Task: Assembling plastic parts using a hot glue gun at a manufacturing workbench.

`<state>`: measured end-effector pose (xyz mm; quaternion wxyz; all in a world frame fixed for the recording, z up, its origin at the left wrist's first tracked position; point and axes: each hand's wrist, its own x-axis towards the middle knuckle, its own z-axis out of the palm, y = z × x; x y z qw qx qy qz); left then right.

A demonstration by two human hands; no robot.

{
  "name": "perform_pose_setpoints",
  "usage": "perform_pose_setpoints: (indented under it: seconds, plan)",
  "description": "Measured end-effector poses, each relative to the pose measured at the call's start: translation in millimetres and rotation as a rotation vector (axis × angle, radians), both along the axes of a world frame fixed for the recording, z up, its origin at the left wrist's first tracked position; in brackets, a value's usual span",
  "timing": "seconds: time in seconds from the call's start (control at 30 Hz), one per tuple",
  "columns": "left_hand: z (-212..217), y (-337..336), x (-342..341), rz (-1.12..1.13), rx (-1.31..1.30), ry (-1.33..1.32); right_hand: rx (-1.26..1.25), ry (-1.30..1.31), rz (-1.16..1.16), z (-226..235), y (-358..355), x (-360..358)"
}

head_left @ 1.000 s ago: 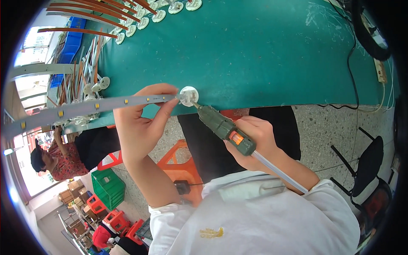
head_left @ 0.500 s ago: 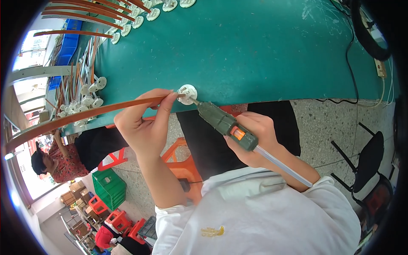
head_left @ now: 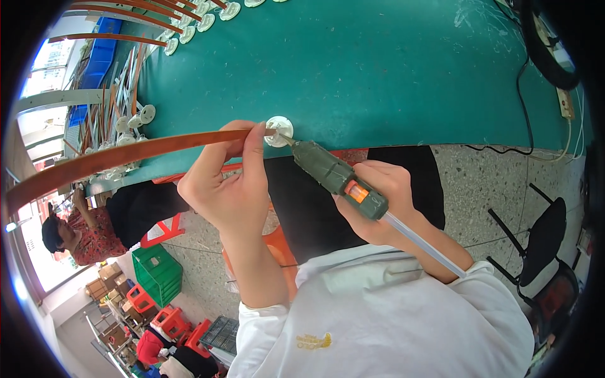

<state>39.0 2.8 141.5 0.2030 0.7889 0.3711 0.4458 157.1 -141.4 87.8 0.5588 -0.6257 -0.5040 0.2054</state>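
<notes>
Between the thumb and fingers of my left hand [head_left: 233,179] is a long, thin brown strip [head_left: 135,150], pinched close to its end. That end meets a round white plastic base [head_left: 279,123] at the near edge of the green table. My right hand [head_left: 381,192] is wrapped round a dark green glue gun [head_left: 324,169], whose nozzle points at the base beside the strip's end. From the back of the gun a clear glue stick [head_left: 423,246] sticks out along my right forearm. Whether the nozzle touches the base, I cannot tell.
Several brown strips on white bases [head_left: 170,45] stand at the far left of the green table [head_left: 378,75]. More white pieces [head_left: 147,114] are heaped at its left edge. A black cable [head_left: 522,94] runs down the right. A co-worker [head_left: 94,233] is at the left; a black chair [head_left: 545,230] stands right.
My left hand has shifted slightly up and right, and the brown strip now lies flatter in view. The glue gun stays near the white base. The whole view has moved a little.
</notes>
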Motion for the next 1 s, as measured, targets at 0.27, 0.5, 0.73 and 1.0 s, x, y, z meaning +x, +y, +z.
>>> perform_pose_setpoints:
  seconds: [0.27, 0.5, 0.73, 1.0]
  plan:
    - [1.7, 2.5, -1.1, -0.014, -0.038, 0.045, -0.029, 0.000, -0.020, 1.1, 2.9, -0.8]
    - [2.2, 5.6, -2.5, -0.003, -0.040, 0.075, -0.044, 0.016, -0.015, 1.1, 0.8, -4.4]
    - [4.6, 3.9, -0.5, -0.015, -0.054, 0.064, -0.016, 0.002, -0.020, -0.5, 2.6, -9.2]
    - [6.8, 2.9, -0.9, -0.026, -0.050, 0.059, -0.012, -0.001, -0.018, 1.1, 1.5, -8.9]
